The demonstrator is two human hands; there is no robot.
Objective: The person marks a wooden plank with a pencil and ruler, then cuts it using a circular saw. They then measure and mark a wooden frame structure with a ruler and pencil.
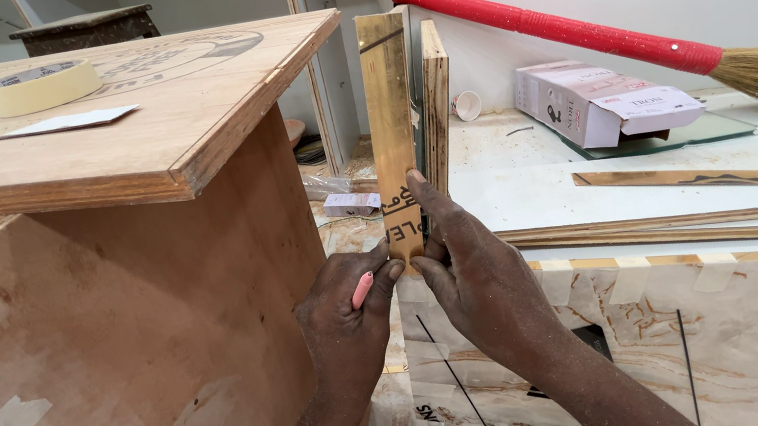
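Both hands meet at the lower end of a narrow gold-coloured laminate strip [392,122], which stands upright, its long axis vertical, its top end pointing away toward the far wall. The strip lies flat against the edge of an upright plywood board [435,106], in the gap between the large brown plywood cabinet [116,309] on the left and the white-topped workbench [641,176] on the right. The left hand [347,321] has its fingers closed, thumb tip pressed on the strip's bottom end, with a small pink object [362,290] tucked between the fingers. The right hand [472,274] grips from the other side, forefinger extended up along the strip's right edge, remaining fingers curled. On the cabinet top, near its far left corner, sits a roll of cream masking tape [41,86]. On the workbench lie a white cardboard box [600,101], a second gold strip [700,179] near the front edge, and a red-handled straw broom [591,33] slanting across.
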